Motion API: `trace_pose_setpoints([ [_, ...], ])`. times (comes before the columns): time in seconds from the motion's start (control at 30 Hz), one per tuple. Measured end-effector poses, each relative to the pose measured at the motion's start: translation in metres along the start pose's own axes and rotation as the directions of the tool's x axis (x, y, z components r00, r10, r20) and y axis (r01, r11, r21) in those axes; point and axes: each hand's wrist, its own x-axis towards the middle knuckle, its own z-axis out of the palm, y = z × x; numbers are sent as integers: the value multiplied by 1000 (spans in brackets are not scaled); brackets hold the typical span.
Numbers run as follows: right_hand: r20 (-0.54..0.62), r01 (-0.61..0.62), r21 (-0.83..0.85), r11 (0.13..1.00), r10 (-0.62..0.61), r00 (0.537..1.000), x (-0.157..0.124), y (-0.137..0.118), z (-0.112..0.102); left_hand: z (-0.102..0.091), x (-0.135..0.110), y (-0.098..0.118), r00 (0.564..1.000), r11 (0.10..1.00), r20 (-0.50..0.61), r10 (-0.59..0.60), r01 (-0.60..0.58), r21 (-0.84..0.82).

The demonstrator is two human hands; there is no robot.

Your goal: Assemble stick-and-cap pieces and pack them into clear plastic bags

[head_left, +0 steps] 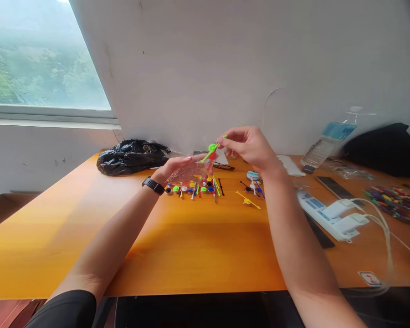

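Observation:
My right hand (248, 145) is closed in a pinch on a bright green plastic arrow spinner (212, 149). Just below it shows a red spinner (210, 165), partly hidden; I cannot tell whether it lies in the bag or in my fingers. A clear plastic bag (186, 175) rests in my left hand (169, 169), whose fingers are partly covered by it. On the table under the bag lie several small spinners (204, 189) in many colours. A yellow spinner (247, 200) lies apart to their right, near black, white and blue ones (253, 187).
A black plastic bag (131, 157) sits at the back left. To the right are a power strip (323, 216) with plugged-in chargers, a phone (338, 189), a leaning water bottle (328, 141) and a pile of coloured pieces (392, 202). A round tin (252, 175) stands near my right wrist.

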Motion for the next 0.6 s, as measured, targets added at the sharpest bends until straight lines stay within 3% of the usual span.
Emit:
trace_pose_setpoints([
  [0.2, 97, 37, -182, 983, -20, 995, -8, -9, -5, -2, 0, 0, 1000, 1000, 6, 7, -7, -22],
  [0.37, 184, 20, -359, 933, 49, 982, -11, -14, -9, -4, 1, -3, 1000, 1000, 15, -4, 4, -24],
  [0.6, 222, 25, -422, 906, 76, 972, -9, -10, -13, -8, 2, -7, 995, 995, 36, -92, 91, 27],
])
